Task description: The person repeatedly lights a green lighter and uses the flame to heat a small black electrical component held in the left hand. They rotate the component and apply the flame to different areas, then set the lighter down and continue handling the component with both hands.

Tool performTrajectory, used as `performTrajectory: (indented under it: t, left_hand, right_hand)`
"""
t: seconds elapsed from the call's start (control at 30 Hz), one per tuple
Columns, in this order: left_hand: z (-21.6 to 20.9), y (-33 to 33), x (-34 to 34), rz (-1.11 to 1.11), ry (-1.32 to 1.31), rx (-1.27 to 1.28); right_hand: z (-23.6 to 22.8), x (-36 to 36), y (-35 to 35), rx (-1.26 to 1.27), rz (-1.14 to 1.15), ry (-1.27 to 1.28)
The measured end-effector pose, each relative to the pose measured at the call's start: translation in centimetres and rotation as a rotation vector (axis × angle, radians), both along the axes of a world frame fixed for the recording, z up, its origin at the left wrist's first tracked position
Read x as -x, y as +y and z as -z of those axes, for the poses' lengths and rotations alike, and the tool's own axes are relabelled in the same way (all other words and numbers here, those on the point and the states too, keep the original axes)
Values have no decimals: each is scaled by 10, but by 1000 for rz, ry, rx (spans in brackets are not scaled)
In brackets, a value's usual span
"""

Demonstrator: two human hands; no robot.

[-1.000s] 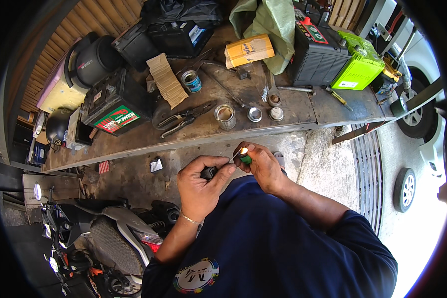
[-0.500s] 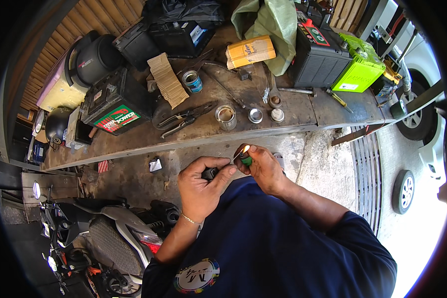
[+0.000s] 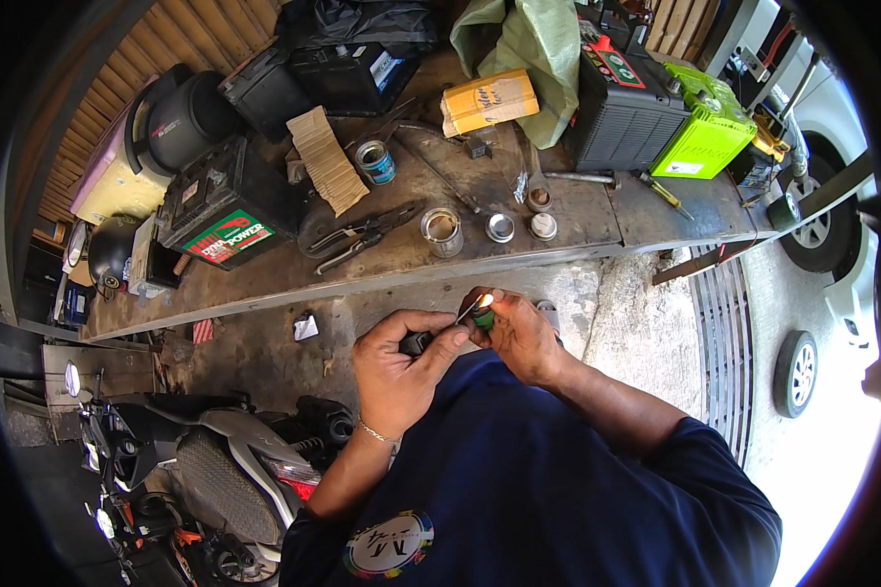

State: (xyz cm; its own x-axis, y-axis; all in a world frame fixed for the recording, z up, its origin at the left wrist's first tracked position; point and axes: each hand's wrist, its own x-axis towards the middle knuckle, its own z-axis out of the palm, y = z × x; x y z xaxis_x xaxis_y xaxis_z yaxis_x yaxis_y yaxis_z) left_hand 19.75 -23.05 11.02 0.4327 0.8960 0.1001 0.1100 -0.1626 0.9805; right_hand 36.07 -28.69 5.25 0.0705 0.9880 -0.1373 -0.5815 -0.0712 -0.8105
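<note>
Flame (image 3: pixel 485 300) lower than before, left hand (image 3: pixel 398 367) curled close beside right hand (image 3: pixel 527 339)

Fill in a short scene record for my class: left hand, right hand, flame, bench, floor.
Left hand: holds a small black object, kind unclear, and a thin grey rod
Right hand: grips a small green lighter, lit
Flame: small and yellow-white, close to the rod's tip
Bench: brown wooden top bearing an open, round metal can and a bright green boxy battery
Floor: black-and-grey motorcycle, lower left
</note>
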Motion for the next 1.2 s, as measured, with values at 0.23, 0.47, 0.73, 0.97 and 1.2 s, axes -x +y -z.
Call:
performTrajectory:
  t: [0.23, 0.47, 0.73, 0.97, 1.2]
  left_hand:
    - [0, -1, -2, 45, -48, -12]
    - [-4, -1, -3, 113, -134, 78]
    - [-7, -1, -5, 196, -223, 165]
    - [-7, 0, -5, 189, -196, 150]
    - [-8, -1, -5, 182, -202, 156]
  right_hand:
    - [7, -5, -1, -8, -120, 221]
    - [3, -5, 0, 41, -209, 432]
    - [-3, -9, 0, 39, -358, 625]
    - [-2, -10, -1, 60, -356, 574]
    - [-1, -10, 0, 9, -373, 570]
